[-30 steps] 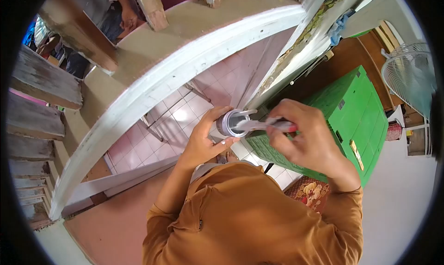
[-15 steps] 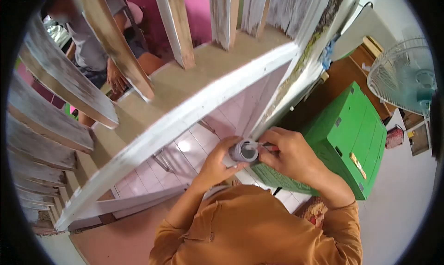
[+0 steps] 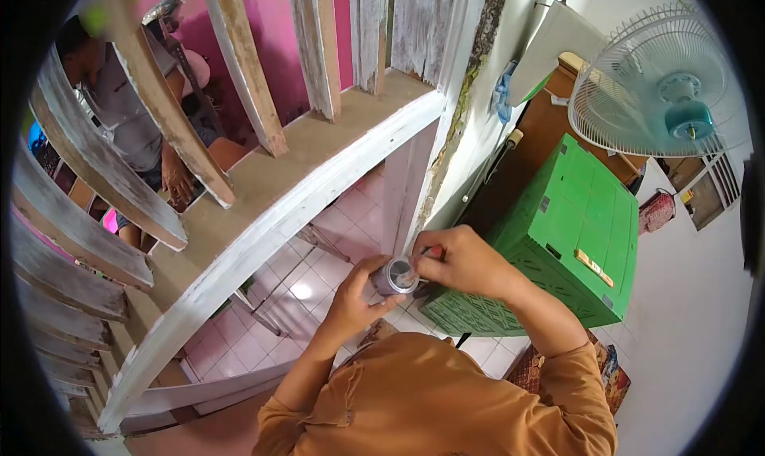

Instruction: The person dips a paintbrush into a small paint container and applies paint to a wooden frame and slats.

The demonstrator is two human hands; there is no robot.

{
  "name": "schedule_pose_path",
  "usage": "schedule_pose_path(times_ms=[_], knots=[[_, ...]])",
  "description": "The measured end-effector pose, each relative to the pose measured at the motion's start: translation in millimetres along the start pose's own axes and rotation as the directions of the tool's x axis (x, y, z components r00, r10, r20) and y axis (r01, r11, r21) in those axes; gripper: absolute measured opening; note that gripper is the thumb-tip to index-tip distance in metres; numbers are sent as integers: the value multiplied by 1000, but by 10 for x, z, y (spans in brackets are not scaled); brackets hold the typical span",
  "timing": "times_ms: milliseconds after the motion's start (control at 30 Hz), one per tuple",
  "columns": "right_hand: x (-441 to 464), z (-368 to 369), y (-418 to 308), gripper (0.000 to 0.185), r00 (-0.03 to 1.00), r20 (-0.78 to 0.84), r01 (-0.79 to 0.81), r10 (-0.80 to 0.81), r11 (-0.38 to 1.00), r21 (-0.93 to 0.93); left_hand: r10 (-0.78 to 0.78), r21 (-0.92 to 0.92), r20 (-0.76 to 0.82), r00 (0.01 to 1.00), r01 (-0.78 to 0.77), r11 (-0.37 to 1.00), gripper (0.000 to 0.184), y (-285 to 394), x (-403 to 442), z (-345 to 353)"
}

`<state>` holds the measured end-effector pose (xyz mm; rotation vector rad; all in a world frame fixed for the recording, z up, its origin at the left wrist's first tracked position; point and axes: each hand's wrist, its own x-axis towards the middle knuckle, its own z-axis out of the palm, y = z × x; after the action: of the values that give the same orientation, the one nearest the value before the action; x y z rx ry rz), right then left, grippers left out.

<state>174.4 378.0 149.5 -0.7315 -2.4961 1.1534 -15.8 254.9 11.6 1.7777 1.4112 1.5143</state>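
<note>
A small grey-rimmed paint cup (image 3: 384, 277) is gripped by my left hand (image 3: 351, 301), its fingers and thumb around the sides. Its open mouth faces up toward me, with greyish contents inside. My right hand (image 3: 462, 263) is closed in a pinch on a small paintbrush (image 3: 433, 251), of which only a bit of red handle shows clearly. The brush's lower end is at the cup's mouth, partly hidden by my fingers. Just beyond both hands runs the whitish curved rail (image 3: 319, 187) of a wooden partition, with upright worn slats (image 3: 243, 66) on it.
To the right stands a green folding crate (image 3: 586, 217) with a wooden-handled tool (image 3: 594, 268) on its lid. A fan (image 3: 653, 82) is at the upper right. Behind the slats sits another person (image 3: 131, 97), a hand (image 3: 177, 177) resting low. Pink-white tiles (image 3: 307, 293) lie below.
My view has shifted a little to the right. The cup now tilts more toward me, and my right hand has turned and risen slightly, with less of the brush visible.
</note>
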Motion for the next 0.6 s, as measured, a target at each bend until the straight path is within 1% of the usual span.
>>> schedule_pose_path(times_ms=[33, 67, 100, 133, 167, 200, 267, 333, 367, 433, 467, 533, 567, 600], knots=[[-9, 13, 32, 25, 999, -33, -15, 17, 999, 43, -32, -22, -1, 999, 32, 999, 64, -34, -5, 6], [-12, 0, 66, 26, 997, -63, -49, 51, 998, 31, -77, -47, -1, 997, 77, 996, 64, -61, -35, 18], [-16, -57, 46, 27, 995, -47, -90, 92, 995, 48, -109, -44, 16, 994, 110, 993, 62, -59, -24, 9], [-16, -77, 32, 25, 986, -54, -154, 157, 986, 64, -114, -74, 12, 993, 115, 991, 62, -34, 3, 9], [-11, -108, -67, 22, 966, -36, -246, 255, 956, 159, -109, -99, 12, 994, 110, 989, 63, -33, 32, 7], [8, -140, -123, 22, 963, -33, -256, 267, 947, 196, -124, -96, 30, 992, 126, 987, 63, -74, 67, -7], [-29, -140, -133, 22, 953, -26, -287, 302, 926, 246, -89, -189, 4, 996, 89, 978, 65, -115, 67, 16], [1, -147, -115, 19, 957, -92, -232, 274, 918, 321, -92, -219, 19, 996, 94, 971, 66, -72, 117, 4], [9, -158, -81, 19, 958, -87, -232, 272, 919, 320, -87, -249, 22, 996, 90, 964, 68, -61, 139, -6], [-23, -224, 20, 22, 956, -104, -216, 275, 897, 386, -89, -221, 24, 996, 92, 971, 67, -73, 158, -21], [-45, -241, 48, 22, 955, -106, -216, 276, 896, 387, -102, -221, 36, 994, 108, 969, 67, -54, 159, -31], [-51, -292, 90, 18, 939, -147, -201, 312, 841, 502, -108, -217, 46, 993, 116, 969, 66, -38, 203, -56], [-63, -309, 138, 18, 940, -148, -198, 309, 842, 502, -105, -221, 45, 993, 113, 969, 66, -32, 215, -62], [-69, -327, 197, 17, 931, -180, -176, 318, 823, 541, -102, -226, 43, 994, 110, 968, 66, -28, 226, -70]])
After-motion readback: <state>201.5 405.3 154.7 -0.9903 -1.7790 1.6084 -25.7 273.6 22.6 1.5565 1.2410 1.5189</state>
